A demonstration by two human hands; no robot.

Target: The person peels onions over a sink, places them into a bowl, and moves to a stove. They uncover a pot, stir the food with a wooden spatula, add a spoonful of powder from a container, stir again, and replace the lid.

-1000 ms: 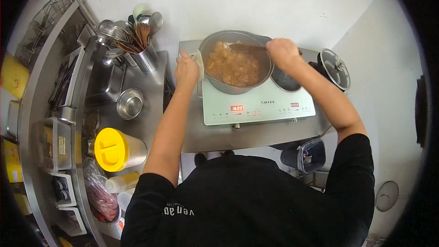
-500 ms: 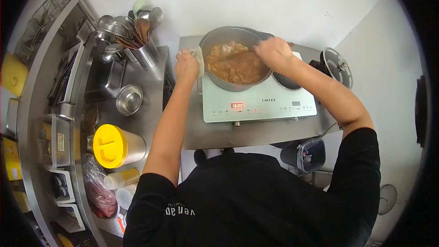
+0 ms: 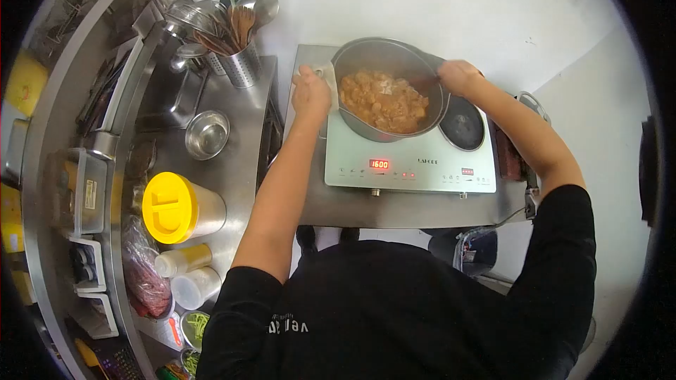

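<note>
A deep grey pot (image 3: 373, 132) stands on the left plate of the white induction cooker (image 3: 408, 169), whose left display reads 1600. Inside are chunks of food in orange-brown sauce (image 3: 384, 104), with a pale patch on top. My left hand (image 3: 311, 93) is closed on the pot's left handle through a light folded cloth (image 3: 328, 84). At the pot's right rim, my right hand (image 3: 461, 77) is closed round a brown wooden spatula (image 3: 424, 84). Its blade rests in or just over the food at the right side; the handle is mostly hidden by my fingers.
To the left, a steel counter holds a utensil holder (image 3: 243, 67), a metal bowl (image 3: 208, 135), a yellow-lidded container (image 3: 170, 207) and bottles. The right cooking plate (image 3: 462, 124) is bare. A bin (image 3: 476, 252) stands below the counter's edge.
My right hand has moved right with the spatula, from over the pot to its right rim. The food looks heaped differently. My left hand stays on the handle; the whole view has shifted slightly.
</note>
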